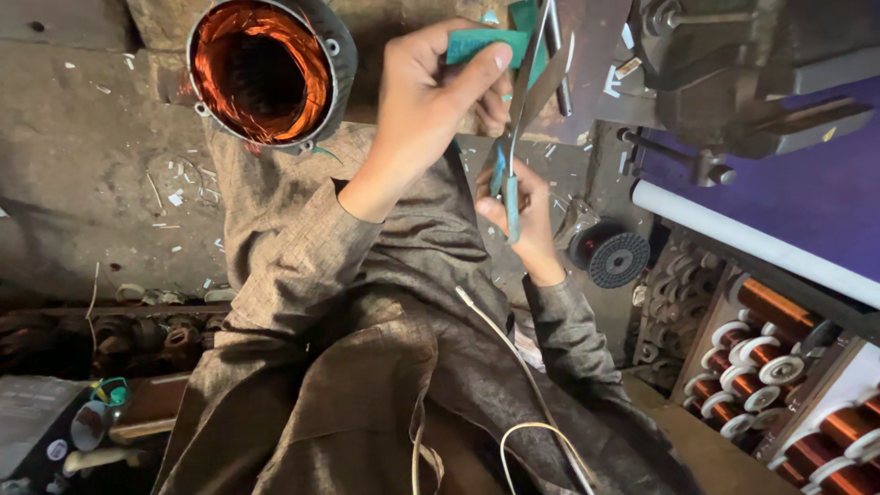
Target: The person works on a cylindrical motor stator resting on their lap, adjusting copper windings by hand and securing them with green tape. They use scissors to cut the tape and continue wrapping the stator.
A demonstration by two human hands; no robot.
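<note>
My left hand (431, 101) is raised in front of me and pinches a piece of green sheet (486, 41) between thumb and fingers. My right hand (518, 206) grips the blue handles of a pair of scissors (527, 87), whose blades point up and are parted around the edge of the green sheet. Both arms wear brown-grey sleeves. A motor stator (266, 69) with copper windings inside a grey metal ring rests to the left of my left hand, over my knee.
Spools of copper wire (779, 357) with white ends fill a rack at the lower right. A white tube (752, 243) and a metal vice (733, 82) stand at the right. A black spool (616, 258) lies below my right hand. Scraps litter the concrete floor (82, 174).
</note>
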